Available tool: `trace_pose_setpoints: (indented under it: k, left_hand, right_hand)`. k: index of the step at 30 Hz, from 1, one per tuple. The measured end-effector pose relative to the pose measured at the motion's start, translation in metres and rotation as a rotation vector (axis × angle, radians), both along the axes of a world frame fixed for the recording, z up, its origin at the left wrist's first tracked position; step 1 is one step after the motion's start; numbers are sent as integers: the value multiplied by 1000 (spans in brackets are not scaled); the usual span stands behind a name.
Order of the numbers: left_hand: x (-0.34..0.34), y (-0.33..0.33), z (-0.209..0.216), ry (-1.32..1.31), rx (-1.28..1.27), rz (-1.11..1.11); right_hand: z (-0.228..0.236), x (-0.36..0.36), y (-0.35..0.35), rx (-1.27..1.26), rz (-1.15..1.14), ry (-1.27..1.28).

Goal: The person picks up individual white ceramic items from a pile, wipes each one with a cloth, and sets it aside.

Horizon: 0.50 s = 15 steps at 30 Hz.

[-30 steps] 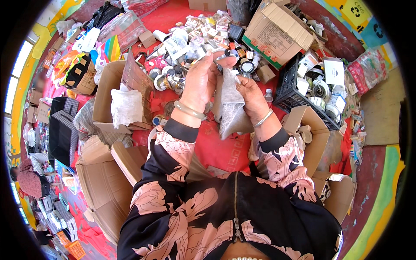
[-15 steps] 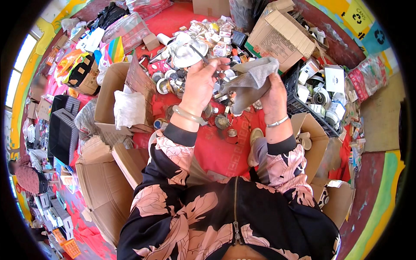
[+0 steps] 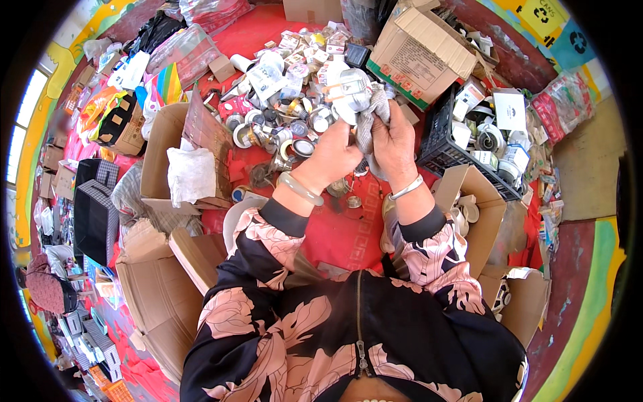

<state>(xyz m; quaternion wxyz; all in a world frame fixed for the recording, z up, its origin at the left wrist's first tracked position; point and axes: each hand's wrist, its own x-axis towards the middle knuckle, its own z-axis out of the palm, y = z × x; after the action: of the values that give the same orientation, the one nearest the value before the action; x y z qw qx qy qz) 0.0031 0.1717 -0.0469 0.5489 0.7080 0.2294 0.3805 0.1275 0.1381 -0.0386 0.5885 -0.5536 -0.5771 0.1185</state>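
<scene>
My left hand (image 3: 331,157) is closed at the lower edge of a white round lamp fitting (image 3: 351,92), which shows a shiny silvery part. Bunched against the fitting's right side is a grey cloth (image 3: 366,134), gripped by my right hand (image 3: 395,146). Both hands are close together at chest front, and the cloth touches the fitting. My left fingertips are partly hidden behind the fitting. Under and beyond my hands spreads a heap of round lamp fittings (image 3: 299,147) and small white boxes (image 3: 335,43) on a red floor covering (image 3: 341,231).
At the right stands a black crate (image 3: 462,164) full of fittings, beside an open cardboard box (image 3: 485,221) with white parts. A big carton (image 3: 422,57) leans behind. Left are an open carton (image 3: 164,134) with a white cloth (image 3: 191,175) and black baskets (image 3: 97,211). Another person (image 3: 50,285) is far left.
My left hand has brought the white fitting rightward and turned it. My right hand has moved left and inward, and the cloth, spread out before, is now bunched against the fitting.
</scene>
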Motion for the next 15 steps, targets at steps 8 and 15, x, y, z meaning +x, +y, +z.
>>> trace_pose_setpoints:
  k: [8,15]
  left_hand:
    - [-15,14,11,-871,-809,-274]
    - [-13,19,7,-938,-921,-180]
  right_hand:
    - [13,10,-2,47,43,-352]
    - [4,26,3,-112,136,-275]
